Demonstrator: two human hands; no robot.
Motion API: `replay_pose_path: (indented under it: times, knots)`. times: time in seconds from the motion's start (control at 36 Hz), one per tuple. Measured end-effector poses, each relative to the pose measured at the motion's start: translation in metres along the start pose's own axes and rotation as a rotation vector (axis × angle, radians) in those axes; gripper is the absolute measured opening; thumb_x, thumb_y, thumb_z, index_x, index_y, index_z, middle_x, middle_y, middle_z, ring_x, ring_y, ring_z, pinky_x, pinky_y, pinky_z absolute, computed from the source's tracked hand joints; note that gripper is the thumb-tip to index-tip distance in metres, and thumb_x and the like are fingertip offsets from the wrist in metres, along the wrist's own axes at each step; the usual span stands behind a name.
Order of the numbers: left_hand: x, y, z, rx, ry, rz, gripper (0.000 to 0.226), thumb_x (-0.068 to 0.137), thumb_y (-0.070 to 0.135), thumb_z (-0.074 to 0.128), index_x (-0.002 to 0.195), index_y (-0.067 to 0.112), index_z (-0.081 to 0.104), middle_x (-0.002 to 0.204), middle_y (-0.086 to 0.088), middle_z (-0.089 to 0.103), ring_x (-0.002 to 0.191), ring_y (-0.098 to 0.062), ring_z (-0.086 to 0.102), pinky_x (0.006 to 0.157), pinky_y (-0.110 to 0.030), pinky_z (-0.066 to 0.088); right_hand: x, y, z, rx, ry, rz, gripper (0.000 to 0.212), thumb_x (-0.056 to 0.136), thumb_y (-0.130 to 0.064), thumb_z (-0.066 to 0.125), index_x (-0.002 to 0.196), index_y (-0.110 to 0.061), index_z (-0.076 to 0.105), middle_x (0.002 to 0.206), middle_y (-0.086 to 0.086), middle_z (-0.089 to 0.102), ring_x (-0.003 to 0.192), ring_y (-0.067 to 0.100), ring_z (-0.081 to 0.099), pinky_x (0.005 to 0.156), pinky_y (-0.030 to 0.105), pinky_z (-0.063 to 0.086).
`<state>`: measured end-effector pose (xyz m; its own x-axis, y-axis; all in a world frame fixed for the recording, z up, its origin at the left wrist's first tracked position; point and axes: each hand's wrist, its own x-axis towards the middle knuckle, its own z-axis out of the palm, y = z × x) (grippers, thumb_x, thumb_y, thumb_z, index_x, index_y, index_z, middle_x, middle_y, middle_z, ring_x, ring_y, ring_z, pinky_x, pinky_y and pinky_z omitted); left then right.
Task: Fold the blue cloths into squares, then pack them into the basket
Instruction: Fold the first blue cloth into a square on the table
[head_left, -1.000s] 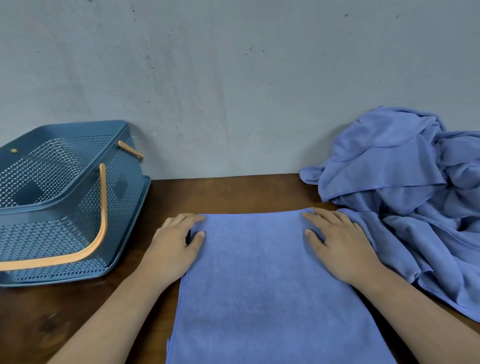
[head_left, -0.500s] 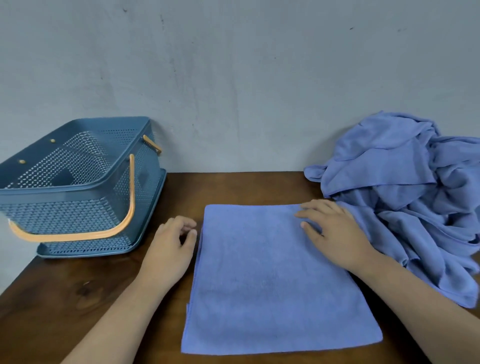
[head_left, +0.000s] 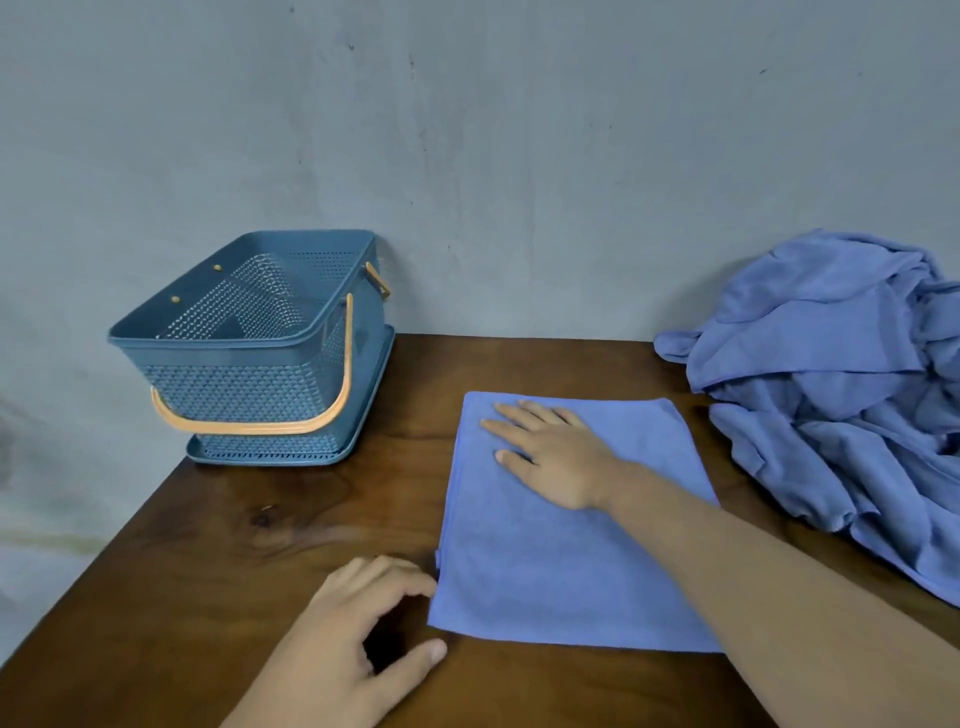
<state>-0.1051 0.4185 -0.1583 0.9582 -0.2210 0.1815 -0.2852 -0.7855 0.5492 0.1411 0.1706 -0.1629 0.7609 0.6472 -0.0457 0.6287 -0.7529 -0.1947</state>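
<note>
Blue cloth (head_left: 571, 551), folded nearly square, lies beneath the flat, spread right grip (head_left: 550, 457), left grip (head_left: 363, 623) loosely curled, empty, at its corner; basket (head_left: 239, 340) beyond holds none, heap (head_left: 831, 415) rightward awaits folding.

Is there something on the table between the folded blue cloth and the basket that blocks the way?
Nothing visible does. Only bare table lies between the folded cloth and the basket. The orange handle hangs down along the basket's outer walls, so its open top is free.

Dark brown wood table (head_left: 260, 545) w/ knot marks, against scuffed grey wall (head_left: 519, 156)
</note>
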Motion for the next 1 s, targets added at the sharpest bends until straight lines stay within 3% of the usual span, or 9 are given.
replay_pose_path:
  times: [0.11,0.31,0.44,0.53,0.61,0.75,0.81,0.92,1.0]
  knots:
    - [-0.003,-0.007,0.008,0.018,0.057,-0.001,0.038,0.089,0.06,0.073,0.123,0.052,0.059,0.124,0.031,0.059,0.116,-0.002,0.06,0.103,-0.026,0.041,0.002,-0.004,0.004,-0.02,-0.007,-0.006,0.056,0.109,-0.06,0.019,0.164,-0.052,0.012,0.174,-0.022,0.003,0.162,0.007,-0.004,0.13,0.04,0.002]
    - [-0.003,0.0,0.01,0.064,0.151,0.099,0.01,0.099,0.052,0.067,0.101,0.043,0.07,0.117,0.028,0.06,0.11,-0.006,0.06,0.092,-0.03,0.05,0.002,-0.004,0.005,-0.007,-0.001,0.001,0.056,0.109,-0.061,0.018,0.164,-0.053,0.012,0.174,-0.023,0.003,0.161,0.007,-0.004,0.13,0.041,0.001]
    - [-0.006,0.02,0.007,-0.198,0.25,0.038,0.009,0.101,0.043,0.065,0.101,0.035,0.069,0.118,0.013,0.07,0.116,-0.018,0.066,0.093,-0.027,0.05,0.0,-0.006,0.005,-0.006,-0.003,0.004,0.056,0.109,-0.061,0.019,0.164,-0.052,0.012,0.174,-0.023,0.004,0.161,0.006,-0.004,0.13,0.04,0.002]
    - [-0.003,0.026,0.01,-0.313,0.25,-0.057,0.016,0.105,0.05,0.055,0.105,0.036,0.062,0.104,0.007,0.073,0.099,-0.018,0.068,0.078,-0.038,0.053,0.0,-0.007,0.004,-0.001,-0.008,0.005,0.056,0.11,-0.061,0.019,0.164,-0.052,0.013,0.174,-0.023,0.003,0.161,0.006,-0.004,0.13,0.039,0.001]
    - [-0.001,0.028,0.011,-0.334,0.251,-0.097,0.012,0.106,0.046,0.052,0.105,0.036,0.058,0.089,0.006,0.071,0.083,-0.013,0.062,0.067,-0.029,0.042,0.001,-0.006,0.002,0.002,-0.002,-0.001,0.056,0.109,-0.061,0.019,0.164,-0.053,0.013,0.174,-0.023,0.004,0.161,0.007,-0.004,0.13,0.04,0.001]
    - [-0.003,0.021,0.014,-0.459,0.134,-0.22,0.017,0.106,0.028,0.061,0.122,0.03,0.057,0.089,-0.003,0.074,0.08,-0.042,0.058,0.074,-0.037,0.037,0.001,-0.004,0.003,-0.005,0.015,-0.007,0.057,0.109,-0.062,0.019,0.164,-0.052,0.013,0.174,-0.023,0.005,0.161,0.007,-0.003,0.13,0.041,0.002]
    - [-0.005,0.021,0.014,-0.453,0.133,-0.246,0.032,0.101,0.03,0.065,0.128,0.04,0.053,0.087,-0.002,0.073,0.083,-0.038,0.06,0.075,-0.036,0.039,0.001,-0.004,0.003,-0.003,0.012,-0.009,0.057,0.109,-0.062,0.019,0.164,-0.052,0.013,0.174,-0.022,0.005,0.161,0.007,-0.002,0.13,0.041,0.002]
    - [-0.003,0.026,0.015,-0.387,0.132,-0.273,0.035,0.098,0.038,0.072,0.124,0.049,0.051,0.073,0.003,0.068,0.08,-0.012,0.063,0.082,-0.028,0.044,0.001,-0.003,0.003,0.003,0.015,-0.009,0.056,0.109,-0.062,0.02,0.164,-0.052,0.014,0.174,-0.023,0.005,0.161,0.007,-0.002,0.13,0.041,0.002]
    - [-0.002,0.029,0.015,-0.329,0.13,-0.29,0.028,0.098,0.028,0.073,0.113,0.045,0.056,0.064,0.004,0.06,0.057,-0.008,0.047,0.064,-0.024,0.041,0.001,-0.003,0.004,0.008,0.014,-0.008,0.056,0.109,-0.062,0.02,0.164,-0.052,0.015,0.174,-0.023,0.006,0.161,0.007,-0.002,0.13,0.04,0.001]
